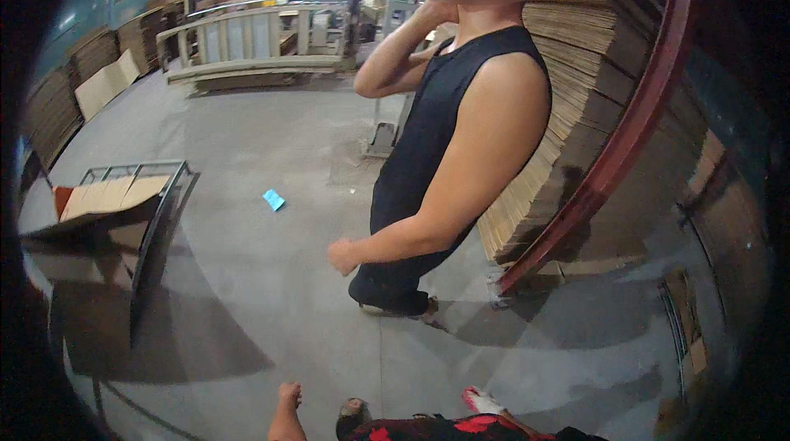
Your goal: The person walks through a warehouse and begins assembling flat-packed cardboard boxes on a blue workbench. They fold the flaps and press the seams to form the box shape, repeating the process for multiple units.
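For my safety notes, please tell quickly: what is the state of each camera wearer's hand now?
Left hand: loosely closed, no object visible in it.
Right hand: cannot be made out.

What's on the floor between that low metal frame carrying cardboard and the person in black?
A small blue item and, nearer the person, a tiny white scrap, as the head view shows.
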Demonstrator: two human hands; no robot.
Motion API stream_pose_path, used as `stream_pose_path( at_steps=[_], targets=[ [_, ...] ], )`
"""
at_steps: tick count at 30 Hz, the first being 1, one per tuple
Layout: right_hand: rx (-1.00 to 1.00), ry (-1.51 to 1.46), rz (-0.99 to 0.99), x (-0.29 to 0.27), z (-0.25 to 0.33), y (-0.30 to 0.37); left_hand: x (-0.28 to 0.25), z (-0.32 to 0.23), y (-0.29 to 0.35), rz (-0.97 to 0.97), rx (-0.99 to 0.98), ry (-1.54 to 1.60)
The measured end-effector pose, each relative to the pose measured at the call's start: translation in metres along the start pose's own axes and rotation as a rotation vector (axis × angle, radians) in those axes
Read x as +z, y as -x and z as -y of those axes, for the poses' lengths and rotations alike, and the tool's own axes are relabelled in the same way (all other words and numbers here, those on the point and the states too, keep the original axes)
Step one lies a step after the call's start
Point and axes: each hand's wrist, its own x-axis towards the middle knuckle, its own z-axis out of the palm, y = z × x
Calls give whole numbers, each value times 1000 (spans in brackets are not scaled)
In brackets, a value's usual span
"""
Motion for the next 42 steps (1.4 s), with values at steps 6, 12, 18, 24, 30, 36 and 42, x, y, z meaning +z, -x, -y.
stream_pose_path(
  at_steps=[6, 12, 18, 24, 30, 36, 42],
  targets=[
    [-119, 358, 232, -45, 57, -13, 87, 53, 79, 58, 105, 218],
    [-87, 359, 389, -134, 64, -86, 146, 139, 143, 52, -59, 264],
    [84, 213, 274, -151, 59, -81, 156, 194, 208, -65, -50, 345],
    [-48, 770, 506, -79, 67, -15, 137, 261, 257, -225, 7, 458],
    [-290, 849, 799, 1, 2, -37, 138, 370, 323, -318, -117, 674],
    [-669, 1249, 1265, 82, -30, 65, 151, 403, 487, -182, -231, 895],
    [-592, 1457, 1617, 87, -7, 122, 140, 485, 439, -403, -388, 954]
  ],
)
